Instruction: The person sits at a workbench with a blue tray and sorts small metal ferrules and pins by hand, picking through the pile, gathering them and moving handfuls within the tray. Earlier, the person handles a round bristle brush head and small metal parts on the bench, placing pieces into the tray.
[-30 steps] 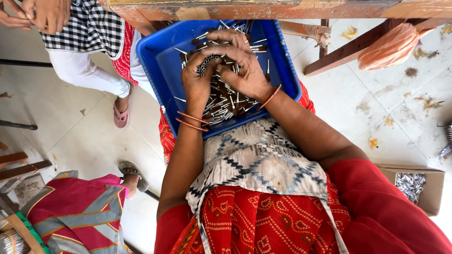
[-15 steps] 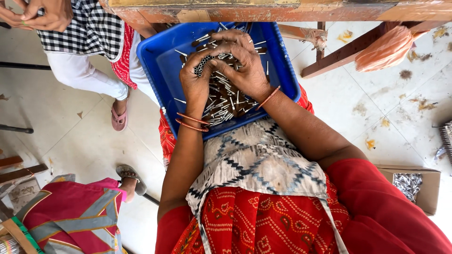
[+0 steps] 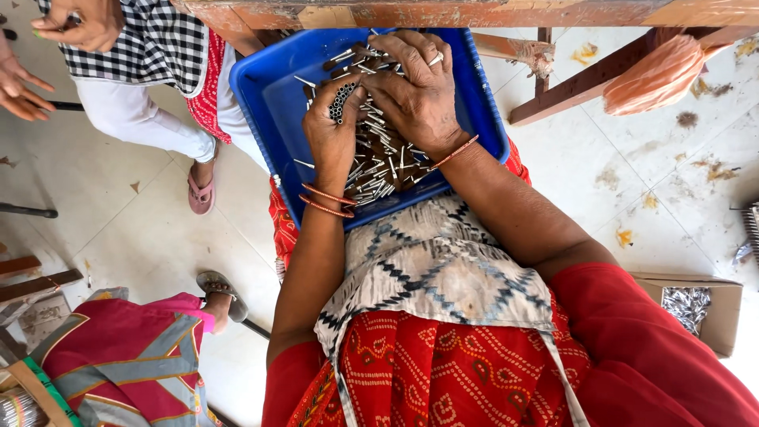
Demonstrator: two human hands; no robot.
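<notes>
A blue plastic tray (image 3: 273, 103) rests on my lap and holds a heap of thin metal tubes (image 3: 378, 170). My left hand (image 3: 332, 134) is closed around a bundle of these tubes (image 3: 341, 101), their open ends showing above my fingers. My right hand (image 3: 415, 87) lies over the heap, fingers bent and spread, touching the bundle and the loose tubes beneath. Bangles circle both wrists.
A wooden table edge (image 3: 443, 12) runs above the tray. A person in a checked top (image 3: 150, 47) sits at upper left; another in pink cloth (image 3: 118, 356) sits at lower left. A cardboard box (image 3: 723, 312) of metal pieces stands on the tiled floor at right.
My right hand has shifted slightly over the heap and my fingers have closed nearer the bundle. The left hand keeps the same grip on the tubes.
</notes>
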